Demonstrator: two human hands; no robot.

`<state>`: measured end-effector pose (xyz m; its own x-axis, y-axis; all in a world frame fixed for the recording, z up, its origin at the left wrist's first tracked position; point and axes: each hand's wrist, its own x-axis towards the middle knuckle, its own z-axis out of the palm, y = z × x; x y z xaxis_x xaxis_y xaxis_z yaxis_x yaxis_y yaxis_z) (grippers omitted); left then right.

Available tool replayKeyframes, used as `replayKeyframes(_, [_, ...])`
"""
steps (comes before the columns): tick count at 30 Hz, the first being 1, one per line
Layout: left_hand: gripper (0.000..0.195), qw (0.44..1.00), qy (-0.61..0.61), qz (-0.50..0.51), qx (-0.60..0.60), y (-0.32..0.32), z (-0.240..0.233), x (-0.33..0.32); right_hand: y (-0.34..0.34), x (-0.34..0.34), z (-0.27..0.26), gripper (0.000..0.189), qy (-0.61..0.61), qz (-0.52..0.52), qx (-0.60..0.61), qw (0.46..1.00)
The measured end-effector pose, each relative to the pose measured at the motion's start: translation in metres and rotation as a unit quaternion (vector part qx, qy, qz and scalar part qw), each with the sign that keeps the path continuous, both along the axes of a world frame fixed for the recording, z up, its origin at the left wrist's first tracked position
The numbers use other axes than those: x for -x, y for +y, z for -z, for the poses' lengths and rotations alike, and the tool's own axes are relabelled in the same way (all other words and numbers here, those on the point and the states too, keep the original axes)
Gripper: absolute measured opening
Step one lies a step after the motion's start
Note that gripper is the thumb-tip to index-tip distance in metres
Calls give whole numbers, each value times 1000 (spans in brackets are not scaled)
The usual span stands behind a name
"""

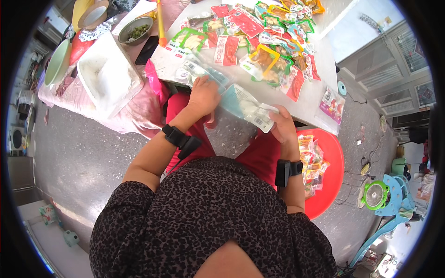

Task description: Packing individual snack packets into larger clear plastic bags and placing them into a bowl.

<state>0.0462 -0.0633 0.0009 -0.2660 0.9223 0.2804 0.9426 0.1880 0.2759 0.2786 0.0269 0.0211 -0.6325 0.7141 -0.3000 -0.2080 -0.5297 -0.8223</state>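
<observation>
My right hand [283, 124] grips the end of a flat printed plastic food bag [247, 106], pale with a teal part, which is held over the table's near edge. My left hand [205, 95] rests on similar clear and teal plastic bags [198, 71] at that edge; its fingertips are partly hidden, so I cannot tell whether it grips one. Beyond both hands lies a heap of small sealed snack packets, among them a red and white packet [226, 50] and an orange-edged packet [264, 60]. A purple and white bag [332, 104] lies at the table's right corner.
A red basin [332, 173] holding more packets stands below the table at the right. To the left are a white plastic tray [134, 81], a metal bowl [142, 24] of green pieces, a pink bag [153, 78] and a green basin [57, 62]. A green fan [375, 195] stands far right.
</observation>
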Motion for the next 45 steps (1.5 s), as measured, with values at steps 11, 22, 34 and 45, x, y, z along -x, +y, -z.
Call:
replayKeyframes(11, [15,996,-68,35,-36,-2,-3,4,10,35,22,23,119,-54,63,989])
replayKeyframes(22, [19,996,-67,54,-36,-6,-14,7,16,72,11,30,125,-51,34,990])
replayKeyframes(34, [24,993,-61,100,-20,-3,-26,-6,-15,100,11,27,114,21,15,993])
replayKeyframes(45, [17,990,-4,102,-92,-9,-28,-2,2,89,2,22,-35,-120,14,992])
